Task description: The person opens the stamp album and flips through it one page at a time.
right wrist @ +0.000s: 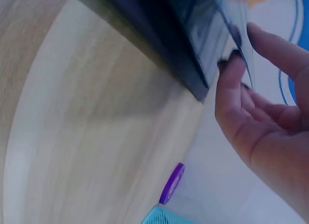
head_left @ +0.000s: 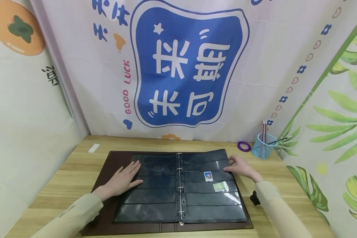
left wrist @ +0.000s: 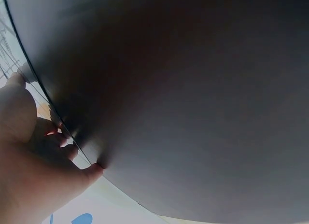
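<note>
A brown ring-bound stamp album (head_left: 107, 172) lies open on the table, its metal rings (head_left: 179, 190) running down the middle. Black pocketed pages fill both sides. The left page (head_left: 154, 195) shows no stamps. On the right side, a blue stamp (head_left: 208, 176) and a green stamp (head_left: 220, 187) sit in the pockets of the page (head_left: 211, 211). My left hand (head_left: 122, 180) rests with spread fingers on the left page near its outer edge. At the upper right edge, my right hand (head_left: 241, 166) pinches a page between thumb and fingers; the right wrist view shows the page's thin clear edge there.
Behind the right hand lie a purple ring (head_left: 244, 146) and a blue mesh pen cup (head_left: 264, 147) with pencils. A small white block (head_left: 94, 148) sits at the back left of the wooden table (head_left: 62, 172). Printed cloth (head_left: 107, 99) hangs around the table.
</note>
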`<action>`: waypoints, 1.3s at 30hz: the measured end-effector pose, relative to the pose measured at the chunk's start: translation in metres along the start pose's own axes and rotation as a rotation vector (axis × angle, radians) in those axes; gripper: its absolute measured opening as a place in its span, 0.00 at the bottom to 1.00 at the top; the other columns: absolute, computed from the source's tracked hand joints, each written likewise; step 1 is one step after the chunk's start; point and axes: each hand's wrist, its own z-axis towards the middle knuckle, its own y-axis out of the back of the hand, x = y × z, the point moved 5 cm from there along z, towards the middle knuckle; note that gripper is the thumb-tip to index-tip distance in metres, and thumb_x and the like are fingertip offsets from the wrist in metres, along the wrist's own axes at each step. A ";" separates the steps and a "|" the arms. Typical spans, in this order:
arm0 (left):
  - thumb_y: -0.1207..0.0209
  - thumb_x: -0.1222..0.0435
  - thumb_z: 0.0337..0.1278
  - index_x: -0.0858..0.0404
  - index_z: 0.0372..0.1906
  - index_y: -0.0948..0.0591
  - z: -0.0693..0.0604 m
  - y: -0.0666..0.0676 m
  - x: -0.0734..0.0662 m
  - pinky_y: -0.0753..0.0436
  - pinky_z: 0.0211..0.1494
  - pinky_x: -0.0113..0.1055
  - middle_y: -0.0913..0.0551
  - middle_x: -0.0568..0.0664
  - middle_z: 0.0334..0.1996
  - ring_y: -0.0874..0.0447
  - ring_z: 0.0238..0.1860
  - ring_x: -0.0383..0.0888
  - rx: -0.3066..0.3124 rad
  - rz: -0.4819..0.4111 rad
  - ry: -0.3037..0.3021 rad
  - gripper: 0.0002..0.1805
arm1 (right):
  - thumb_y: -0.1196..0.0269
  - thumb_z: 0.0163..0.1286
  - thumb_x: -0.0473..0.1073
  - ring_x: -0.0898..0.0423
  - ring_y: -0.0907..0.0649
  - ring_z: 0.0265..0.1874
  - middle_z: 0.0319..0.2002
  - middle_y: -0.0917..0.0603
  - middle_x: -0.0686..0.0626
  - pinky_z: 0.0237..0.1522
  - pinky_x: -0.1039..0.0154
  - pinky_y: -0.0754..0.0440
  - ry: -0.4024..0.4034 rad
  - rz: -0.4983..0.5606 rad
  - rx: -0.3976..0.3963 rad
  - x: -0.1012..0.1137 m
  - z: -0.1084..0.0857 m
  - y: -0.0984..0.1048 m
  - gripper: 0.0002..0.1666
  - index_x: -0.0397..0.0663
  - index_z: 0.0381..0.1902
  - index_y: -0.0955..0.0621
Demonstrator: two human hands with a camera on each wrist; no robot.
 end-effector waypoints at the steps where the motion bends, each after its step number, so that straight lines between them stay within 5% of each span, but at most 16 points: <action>1: 0.48 0.43 0.68 0.68 0.75 0.38 0.000 0.000 0.000 0.41 0.71 0.69 0.40 0.62 0.76 0.42 0.76 0.63 0.000 -0.001 0.000 0.42 | 0.31 0.64 0.42 0.41 0.15 0.45 0.49 0.19 0.26 0.44 0.52 0.13 0.000 0.041 0.020 0.000 -0.002 0.001 0.36 0.21 0.59 0.31; 5: 0.47 0.43 0.68 0.68 0.75 0.38 -0.001 0.000 0.000 0.40 0.71 0.69 0.40 0.63 0.76 0.42 0.76 0.63 -0.003 -0.006 0.001 0.42 | 0.36 0.69 0.39 0.44 0.14 0.47 0.50 0.19 0.25 0.48 0.52 0.13 -0.008 0.194 0.111 0.004 -0.008 0.004 0.33 0.21 0.61 0.34; 9: 0.47 0.44 0.68 0.68 0.74 0.37 -0.002 0.001 0.001 0.40 0.71 0.69 0.40 0.63 0.76 0.42 0.76 0.63 -0.005 -0.005 0.001 0.42 | 0.41 0.73 0.39 0.42 0.15 0.50 0.53 0.21 0.23 0.51 0.52 0.13 -0.002 0.220 0.154 0.016 -0.010 0.009 0.32 0.20 0.64 0.37; 13: 0.46 0.44 0.68 0.69 0.74 0.37 -0.002 0.001 0.001 0.40 0.71 0.69 0.39 0.63 0.76 0.41 0.76 0.64 -0.005 -0.006 0.000 0.42 | 0.44 0.76 0.45 0.41 0.16 0.51 0.56 0.23 0.21 0.49 0.51 0.13 0.055 0.178 0.139 0.036 -0.010 0.019 0.37 0.18 0.67 0.40; 17: 0.46 0.44 0.67 0.69 0.74 0.37 -0.002 0.001 0.001 0.39 0.70 0.69 0.39 0.63 0.76 0.41 0.75 0.64 -0.004 -0.008 0.001 0.42 | 0.45 0.77 0.48 0.52 0.13 0.41 0.50 0.19 0.24 0.39 0.54 0.11 0.142 0.112 0.090 0.061 -0.008 0.030 0.36 0.18 0.65 0.36; 25: 0.46 0.43 0.67 0.69 0.74 0.37 -0.002 -0.001 0.000 0.40 0.71 0.69 0.39 0.64 0.76 0.41 0.76 0.64 0.003 -0.012 -0.003 0.42 | 0.49 0.79 0.40 0.60 0.19 0.24 0.37 0.15 0.39 0.33 0.58 0.12 0.064 0.057 0.083 0.095 0.001 0.041 0.26 0.25 0.66 0.33; 36: 0.47 0.43 0.68 0.69 0.74 0.37 0.001 0.001 0.001 0.39 0.70 0.69 0.39 0.64 0.76 0.41 0.76 0.64 0.003 -0.003 -0.007 0.42 | 0.52 0.79 0.40 0.62 0.26 0.21 0.23 0.26 0.55 0.28 0.66 0.16 0.087 0.095 0.109 0.144 0.011 0.053 0.30 0.25 0.71 0.38; 39: 0.47 0.43 0.68 0.69 0.74 0.37 0.002 0.001 0.001 0.40 0.71 0.69 0.40 0.63 0.76 0.41 0.76 0.64 0.007 -0.005 -0.005 0.42 | 0.53 0.79 0.40 0.62 0.27 0.18 0.20 0.30 0.55 0.26 0.68 0.18 0.092 0.071 0.108 0.153 0.015 0.054 0.24 0.28 0.65 0.31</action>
